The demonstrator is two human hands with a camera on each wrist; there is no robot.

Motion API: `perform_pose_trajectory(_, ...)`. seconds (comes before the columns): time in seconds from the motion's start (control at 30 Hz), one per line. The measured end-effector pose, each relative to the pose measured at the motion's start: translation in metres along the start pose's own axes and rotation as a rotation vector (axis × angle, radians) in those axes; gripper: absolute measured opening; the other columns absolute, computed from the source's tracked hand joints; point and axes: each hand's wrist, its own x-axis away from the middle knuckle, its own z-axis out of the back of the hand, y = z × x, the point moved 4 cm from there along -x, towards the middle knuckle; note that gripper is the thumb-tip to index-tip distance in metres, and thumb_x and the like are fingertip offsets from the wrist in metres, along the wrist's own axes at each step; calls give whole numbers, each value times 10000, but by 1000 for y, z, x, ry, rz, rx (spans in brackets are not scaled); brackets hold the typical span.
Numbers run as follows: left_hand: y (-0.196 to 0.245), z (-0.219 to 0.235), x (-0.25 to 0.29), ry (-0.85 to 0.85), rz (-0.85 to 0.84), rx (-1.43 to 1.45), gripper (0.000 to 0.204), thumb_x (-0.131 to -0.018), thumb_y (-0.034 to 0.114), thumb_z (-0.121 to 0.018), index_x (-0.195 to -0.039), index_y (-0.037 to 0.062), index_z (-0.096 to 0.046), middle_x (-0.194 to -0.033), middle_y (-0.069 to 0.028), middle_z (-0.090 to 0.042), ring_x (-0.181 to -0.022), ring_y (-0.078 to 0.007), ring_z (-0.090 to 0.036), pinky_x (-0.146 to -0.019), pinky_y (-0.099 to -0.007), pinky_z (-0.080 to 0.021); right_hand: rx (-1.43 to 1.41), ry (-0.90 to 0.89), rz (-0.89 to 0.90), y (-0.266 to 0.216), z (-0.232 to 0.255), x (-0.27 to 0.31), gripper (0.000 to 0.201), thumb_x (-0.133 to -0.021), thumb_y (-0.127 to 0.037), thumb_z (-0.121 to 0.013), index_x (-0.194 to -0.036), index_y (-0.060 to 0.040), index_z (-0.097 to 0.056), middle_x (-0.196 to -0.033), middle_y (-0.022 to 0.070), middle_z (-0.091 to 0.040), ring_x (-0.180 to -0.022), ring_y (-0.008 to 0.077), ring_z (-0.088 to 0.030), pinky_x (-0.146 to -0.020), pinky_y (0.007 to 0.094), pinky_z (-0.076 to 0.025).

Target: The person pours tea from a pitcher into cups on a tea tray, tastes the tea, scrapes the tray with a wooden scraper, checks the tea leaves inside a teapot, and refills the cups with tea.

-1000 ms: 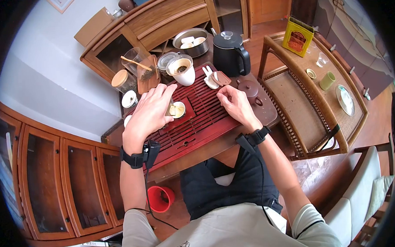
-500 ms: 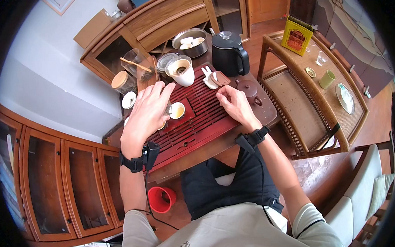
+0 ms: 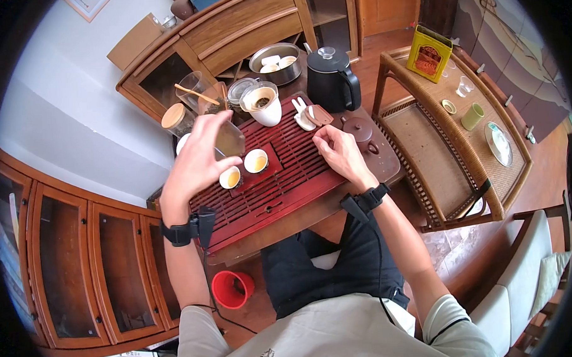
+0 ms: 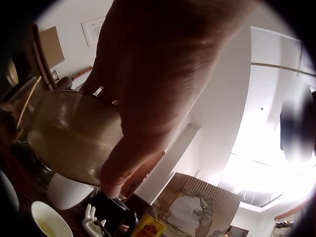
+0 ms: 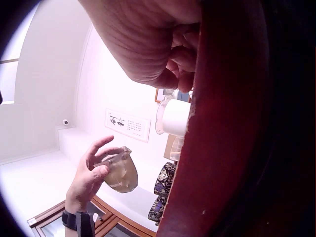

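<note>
My left hand (image 3: pixel 200 157) grips a glass pitcher (image 3: pixel 230 140) of pale tea and holds it up above the left part of the red slatted tea tray (image 3: pixel 292 178). In the left wrist view the fingers (image 4: pixel 148 98) wrap round the pitcher (image 4: pixel 74 138). Just below it, two small white cups (image 3: pixel 230 177) (image 3: pixel 256 160) with amber tea stand on the tray. My right hand (image 3: pixel 338 150) rests on the tray's right side with loosely curled fingers, holding nothing. The right wrist view shows that hand (image 5: pixel 153 44) at the tray's edge (image 5: pixel 222 148).
A white lidded cup (image 3: pixel 263 102) and a black kettle (image 3: pixel 330 79) stand at the tray's far end, with a small clay teapot (image 3: pixel 358 129) to the right. Jars crowd the back left. A rattan side table (image 3: pixel 436 148) stands to the right, and a red bin (image 3: pixel 232 289) sits on the floor.
My left hand has lifted the glass pitcher off the tray and drawn it up and to the left, uncovering the second small cup. The right hand has stayed put.
</note>
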Motion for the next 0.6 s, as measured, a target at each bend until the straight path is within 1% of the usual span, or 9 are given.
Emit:
perform_pose_trajectory(0.03, -6, 7, 2, 59, 67, 37, 785, -677, 164, -824, -1363, 93, -450, -1286, -152, -506, -1162, -362, -536, -973, -438, -457, 0, -7, -4, 0, 0, 0, 200, -900, -166, -597, -931, 30, -620, -759, 183, -664, -721, 302, -673, -679, 380, -511)
perform_pose_trajectory(0.07, -16, 11, 4, 76, 123, 93, 778, -685, 195, -823, -1361, 85, -454, -1298, -149, -527, -1191, -331, -538, -993, -412, -449, 0, -10, -2, 0, 0, 0, 200, -900, -166, -597, -931, 30, -620, -759, 183, -664, -721, 302, -673, -679, 380, -511)
perform_pose_trajectory(0.1, -21, 13, 6, 79, 128, 92, 778, -685, 195, -823, -1361, 85, -454, -1298, -149, -527, -1191, -331, -538, -993, -412, -449, 3, -4, -8, 0, 0, 0, 202, -899, -169, -599, -933, 28, -621, -761, 184, -665, -719, 300, -673, -677, 380, -511)
perform_pose_trajectory(0.17, -35, 23, 11, 220, 256, 92, 803, -675, 198, -824, -1380, 86, -455, -1259, -137, -573, -1175, -287, -549, -1008, -391, -432, 5, -4, -8, 0, -1, 0, 204, -899, -172, -601, -935, 27, -621, -763, 185, -666, -717, 299, -673, -675, 380, -510)
perform_pose_trajectory(0.3, -57, 28, 16, 346, 286, 20, 777, -706, 230, -815, -1379, 85, -455, -1216, -154, -606, -1178, -288, -547, -1006, -395, -432, -13, -3, -7, 4, -3, -1, 206, -901, -178, -604, -933, 25, -620, -754, 184, -663, -694, 295, -662, -663, 373, -505)
perform_pose_trajectory(0.37, -67, 22, 17, 349, 309, -4, 779, -706, 220, -816, -1380, 82, -449, -1248, -167, -587, -1192, -298, -539, -1007, -400, -431, 13, -10, -27, 2, -2, 0, 209, -901, -177, -611, -932, 29, -620, -748, 179, -656, -673, 279, -649, -653, 361, -499)
perform_pose_trajectory(0.47, -82, 5, 16, 267, 357, 70, 814, -693, 206, -828, -1391, 75, -431, -1278, -194, -551, -1203, -317, -533, -998, -408, -442, 4, -10, -31, 2, -2, 0, 207, -900, -175, -617, -932, 30, -621, -740, 173, -648, -662, 259, -638, -646, 352, -495)
perform_pose_trajectory(0.5, -85, 0, 16, 275, 360, 71, 814, -693, 206, -828, -1391, 75, -431, -1278, -194, -551, -1203, -317, -533, -998, -408, -442, 8, -13, -24, 1, -2, 0, 207, -900, -175, -617, -932, 30, -621, -740, 173, -648, -662, 259, -638, -646, 352, -495)
perform_pose_trajectory(0.6, -94, -18, 15, 218, 446, 147, 826, -716, 238, -816, -1399, 59, -388, -1352, -235, -481, -1222, -365, -524, -1020, -437, -439, 12, 11, -19, 5, -4, -1, 196, -904, -167, -613, -924, 28, -623, -717, 163, -637, -646, 224, -627, -637, 340, -492)
